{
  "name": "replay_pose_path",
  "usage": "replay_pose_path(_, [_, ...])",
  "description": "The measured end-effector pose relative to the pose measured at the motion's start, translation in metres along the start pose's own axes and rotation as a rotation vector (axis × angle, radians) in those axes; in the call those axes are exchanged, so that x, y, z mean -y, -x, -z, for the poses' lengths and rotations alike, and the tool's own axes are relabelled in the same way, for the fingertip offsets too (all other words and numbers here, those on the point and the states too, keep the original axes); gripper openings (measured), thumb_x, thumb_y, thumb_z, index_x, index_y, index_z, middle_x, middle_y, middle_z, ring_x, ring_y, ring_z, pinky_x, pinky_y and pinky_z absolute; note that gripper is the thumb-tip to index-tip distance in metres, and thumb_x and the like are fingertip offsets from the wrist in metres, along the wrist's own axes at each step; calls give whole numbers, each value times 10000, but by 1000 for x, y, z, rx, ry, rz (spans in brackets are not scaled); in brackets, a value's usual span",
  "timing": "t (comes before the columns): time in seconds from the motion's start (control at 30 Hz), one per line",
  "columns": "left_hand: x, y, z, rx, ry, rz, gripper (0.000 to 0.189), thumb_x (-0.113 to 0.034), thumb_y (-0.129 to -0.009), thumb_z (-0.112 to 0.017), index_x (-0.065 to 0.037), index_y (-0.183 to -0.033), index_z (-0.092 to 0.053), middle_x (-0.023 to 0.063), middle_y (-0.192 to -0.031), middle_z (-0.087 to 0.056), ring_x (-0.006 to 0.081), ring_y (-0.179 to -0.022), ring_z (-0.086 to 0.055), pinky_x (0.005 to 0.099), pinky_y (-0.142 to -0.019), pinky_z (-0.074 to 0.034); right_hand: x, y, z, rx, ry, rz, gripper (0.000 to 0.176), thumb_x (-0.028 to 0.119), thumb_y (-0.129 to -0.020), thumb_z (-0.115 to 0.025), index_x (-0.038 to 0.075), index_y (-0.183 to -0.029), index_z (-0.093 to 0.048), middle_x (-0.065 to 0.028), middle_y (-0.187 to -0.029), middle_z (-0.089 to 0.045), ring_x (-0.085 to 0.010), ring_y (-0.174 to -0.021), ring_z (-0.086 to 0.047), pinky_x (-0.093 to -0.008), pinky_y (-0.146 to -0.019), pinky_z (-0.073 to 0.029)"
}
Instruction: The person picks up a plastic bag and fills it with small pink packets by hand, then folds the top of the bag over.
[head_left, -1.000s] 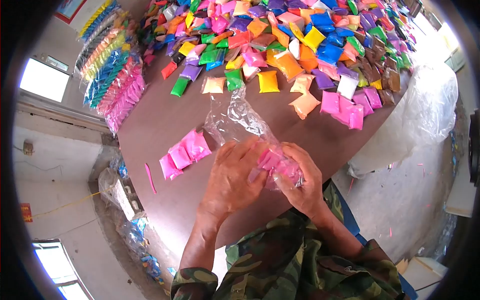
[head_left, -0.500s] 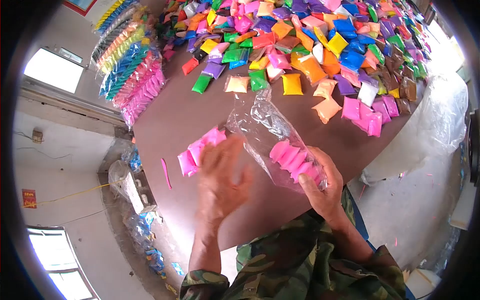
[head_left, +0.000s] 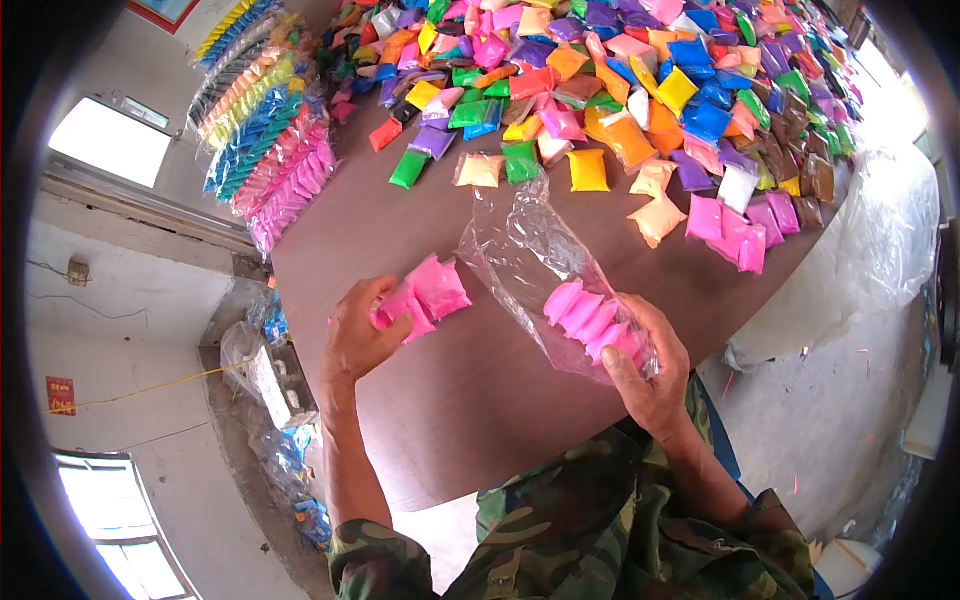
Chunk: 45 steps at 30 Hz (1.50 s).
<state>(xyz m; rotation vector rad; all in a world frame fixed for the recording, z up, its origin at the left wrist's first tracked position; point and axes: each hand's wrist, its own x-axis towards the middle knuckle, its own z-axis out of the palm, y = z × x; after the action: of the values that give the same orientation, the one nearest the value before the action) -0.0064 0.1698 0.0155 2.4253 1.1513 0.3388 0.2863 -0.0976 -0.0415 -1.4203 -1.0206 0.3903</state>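
My left hand is closed around one end of a group of pink packets on the brown table. Its thumb and fingers lie on either side of them. To the right, my right hand grips the lower end of a long clear plastic bag. Several pink packets sit in a row inside that bag, close to my right thumb. The bag's other end stretches up and left, near a peach packet and a green packet.
A large pile of small coloured packets covers the table's far side. Filled clear bags of coloured packets are stacked at the far left. A big sheet of clear plastic hangs by the right edge.
My left hand has moved left and closed on the pink packets, which are slightly shifted and turned. The thin pink strip beside them no longer shows. My right hand keeps its hold on the bag.
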Motion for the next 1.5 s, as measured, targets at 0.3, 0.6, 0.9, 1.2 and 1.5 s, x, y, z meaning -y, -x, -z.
replay_pose_path(0.3, [-31,12,9,1,-75,44,422,-167,-789,-853,-14,-1143,-680,170,-1125,-737,347,-1068,-714,465,-977,-557,1,0,1,1,-24,-16,531,157,-933,-832,-45,-1383,-634,-227,-1357,-691,-309,-1230,-689,-413,-1080,-524])
replay_pose_path(0.6, [-78,17,28,-262,332,-16,460,-109,-823,-871,-8,-1233,-687,138,-1093,-761,265,-1012,-750,400,-920,-594,1,0,0,-1,-27,-19,532,147,-926,-841,-52,-1375,-638,-225,-1352,-694,-307,-1222,-695,-404,-1073,-527])
replay_pose_path(0.9, [-161,-32,-63,-174,156,-144,475,-175,-817,-913,-43,-1225,-709,148,-1105,-758,294,-977,-755,399,-862,-598,2,1,1,-2,-12,-29,534,117,-905,-842,-44,-1373,-641,-226,-1352,-697,-324,-1227,-701,-408,-1079,-528])
replay_pose_path(1.2, [-156,-25,-52,20,-43,-163,503,-264,-837,-878,-63,-1272,-725,162,-1127,-769,341,-1056,-751,454,-907,-590,0,1,0,-6,0,-4,533,107,-890,-848,-41,-1362,-649,-233,-1332,-703,-336,-1201,-715,-414,-1057,-544])
replay_pose_path(1.5, [-154,-19,-57,-14,-56,-243,449,-211,-855,-856,-27,-1247,-736,172,-1067,-778,324,-957,-767,432,-812,-601,2,-1,0,-11,40,29,511,90,-887,-848,-39,-1343,-657,-242,-1322,-709,-368,-1194,-718,-421,-1049,-554])
